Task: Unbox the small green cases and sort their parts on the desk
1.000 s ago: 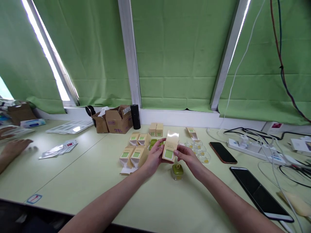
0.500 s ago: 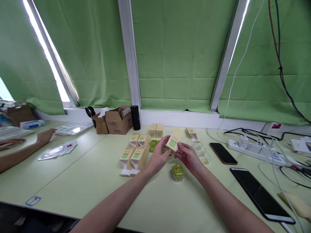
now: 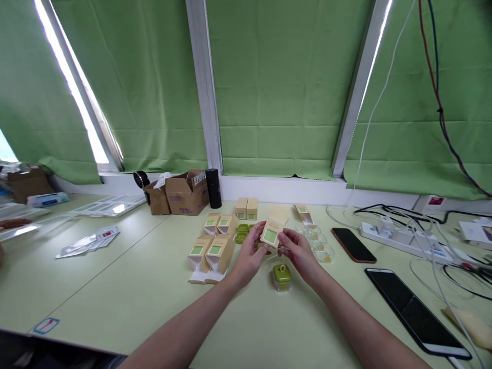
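Note:
Both my hands hold one small tan carton with a green square label (image 3: 273, 229) above the pale green table (image 3: 115, 287). My left hand (image 3: 249, 253) grips its left side and my right hand (image 3: 296, 250) pinches its right side; the carton lies tilted away from me. Just below my hands a small green-lidded clear case (image 3: 282, 277) rests on the table. Left of my hands stand several more tan cartons (image 3: 210, 251), some with open flaps. More green lids (image 3: 242, 233) lie behind my left hand.
Clear plastic cases (image 3: 321, 246) lie right of my hands, then a phone (image 3: 352, 245), a tablet (image 3: 415, 310), a power strip (image 3: 400, 237) with tangled cables. Brown cardboard boxes (image 3: 186, 192) and a black cylinder (image 3: 213, 188) stand by the window sill. Leaflets (image 3: 88, 241) lie at left.
The carton has gone from upright to tilted flat and away from me, still in both hands. At far left another person's hands have drawn back out toward the frame edge.

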The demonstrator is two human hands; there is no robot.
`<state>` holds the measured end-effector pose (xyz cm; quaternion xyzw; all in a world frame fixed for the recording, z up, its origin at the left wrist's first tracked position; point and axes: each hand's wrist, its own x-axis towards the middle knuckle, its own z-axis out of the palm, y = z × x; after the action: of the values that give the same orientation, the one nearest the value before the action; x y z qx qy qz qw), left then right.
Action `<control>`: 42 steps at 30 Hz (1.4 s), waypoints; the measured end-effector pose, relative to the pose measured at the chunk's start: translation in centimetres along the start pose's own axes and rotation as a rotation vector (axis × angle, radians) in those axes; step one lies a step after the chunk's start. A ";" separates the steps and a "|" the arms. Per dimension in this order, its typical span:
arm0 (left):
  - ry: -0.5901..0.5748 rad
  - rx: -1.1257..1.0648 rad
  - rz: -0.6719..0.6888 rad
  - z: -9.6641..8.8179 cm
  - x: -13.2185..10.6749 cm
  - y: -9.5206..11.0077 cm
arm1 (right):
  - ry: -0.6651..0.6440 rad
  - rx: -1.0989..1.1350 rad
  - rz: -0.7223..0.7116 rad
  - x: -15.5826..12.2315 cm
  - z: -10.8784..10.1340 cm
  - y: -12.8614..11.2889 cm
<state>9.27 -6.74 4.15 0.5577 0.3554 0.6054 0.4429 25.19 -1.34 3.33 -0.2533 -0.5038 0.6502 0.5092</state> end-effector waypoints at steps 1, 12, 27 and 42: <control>-0.004 -0.002 0.002 0.0 0.0 0.0 | -0.001 -0.010 -0.010 0.0 -0.1 0.1; -0.014 -0.006 0.060 0.3 -0.5 0.6 | -0.049 -0.076 -0.113 -0.2 0.1 -0.1; 0.045 0.068 0.120 0.1 -0.4 -0.2 | 0.000 0.018 -0.029 -0.4 0.5 0.4; 0.103 0.196 0.157 -0.1 -0.6 -1.0 | 0.067 0.121 0.003 0.1 -0.3 1.2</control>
<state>9.32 -6.97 2.95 0.5926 0.3903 0.6285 0.3186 24.90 -1.09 2.19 -0.2445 -0.4460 0.6712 0.5393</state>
